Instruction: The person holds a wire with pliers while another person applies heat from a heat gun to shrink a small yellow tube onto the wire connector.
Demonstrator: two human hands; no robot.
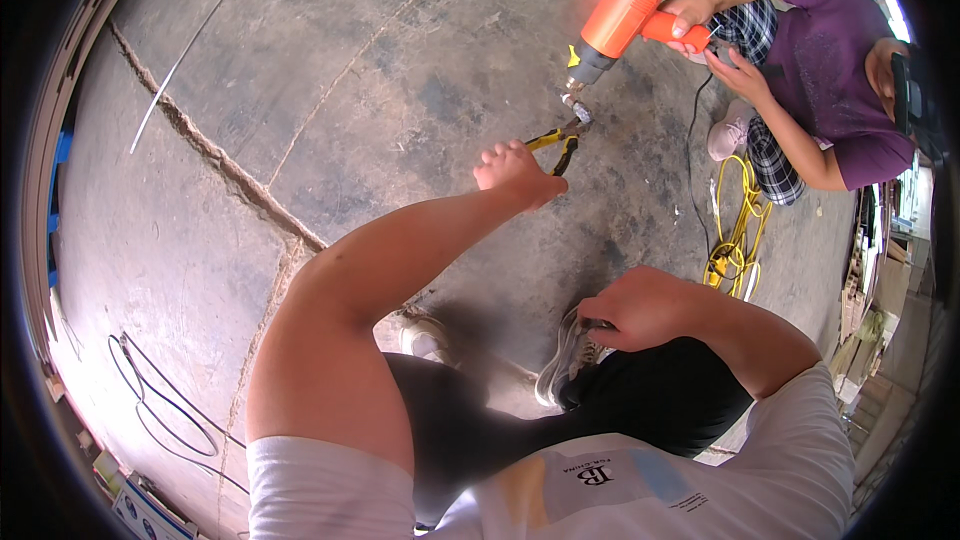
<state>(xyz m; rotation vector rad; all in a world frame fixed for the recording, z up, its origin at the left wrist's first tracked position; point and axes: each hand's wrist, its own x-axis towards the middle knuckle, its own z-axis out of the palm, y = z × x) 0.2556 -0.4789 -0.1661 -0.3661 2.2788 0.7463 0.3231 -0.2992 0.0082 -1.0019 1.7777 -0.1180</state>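
My left hand (515, 177) reaches forward over the floor, closed round the handles of pliers (548, 138) with yellow and black grips. At the jaws is a small whitish, metallic-looking piece (577, 109); its exact kind is too small to tell. Just beyond it, the nozzle of an orange heat gun (618, 15) points down at this piece. A co-worker's hand (692, 12) grips the heat gun's handle, and the other hand is by the handle's end. My right hand (640, 308) hangs near my knee with curled fingers; a dark spot shows at the fingertips, and I cannot make out whether it is an object.
The co-worker in a purple shirt (825, 50) squats at the right. A yellow cord (738, 230) lies coiled near them, beside a thin black cable (694, 155). Dark cables (160, 390) lie at the left, past a crack (205, 145) in the concrete floor. A bent pale strip (185, 50) lies far left.
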